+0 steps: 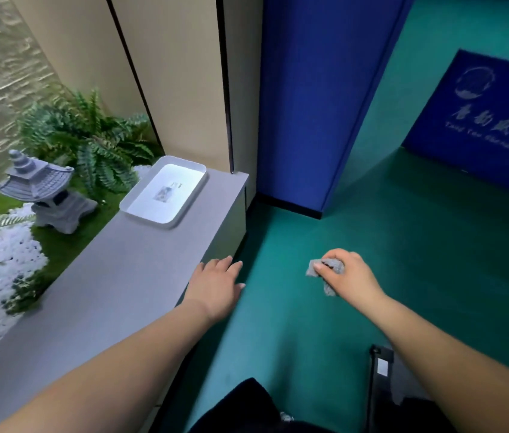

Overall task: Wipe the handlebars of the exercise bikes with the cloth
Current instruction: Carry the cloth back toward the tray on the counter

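We look down on a green floor (403, 245) and, to its left, a long grey ledge (106, 276), our landmark, with a blue pillar (309, 104) rising just past its far end. On the ledge's far end lies a white tray (140, 207), and behind the ledge stand a fern (90, 142) and a small stone lantern (47, 195). Our left hand (215, 285) hovers flat with loose fingers at the ledge's near edge, while our right hand (347, 276), out over the floor to the ledge's right, clutches the crumpled grey cloth (328, 268).
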